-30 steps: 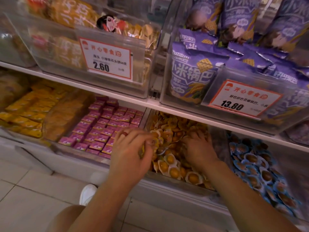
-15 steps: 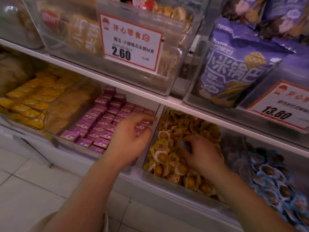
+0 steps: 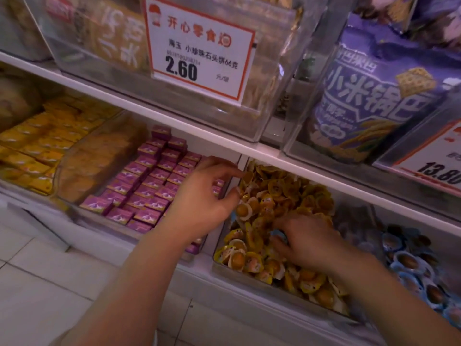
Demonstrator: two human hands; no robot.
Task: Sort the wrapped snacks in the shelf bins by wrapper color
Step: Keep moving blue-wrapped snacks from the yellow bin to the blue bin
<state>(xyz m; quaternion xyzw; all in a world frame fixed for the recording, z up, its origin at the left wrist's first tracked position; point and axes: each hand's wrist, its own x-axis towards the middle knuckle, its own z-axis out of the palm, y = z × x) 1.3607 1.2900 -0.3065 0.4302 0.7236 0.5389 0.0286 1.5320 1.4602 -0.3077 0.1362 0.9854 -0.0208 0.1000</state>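
Left hand hovers with fingers loosely curled, empty; right hand digs in the yellow bin, pinching a blue wrapper at 6 o'clock. Risk: neighbouring yellow snacks spill out.

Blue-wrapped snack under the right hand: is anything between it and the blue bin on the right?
Only the clear divider wall between the yellow bin and the blue bin. The right hand must lift the blue-wrapped snack over it.
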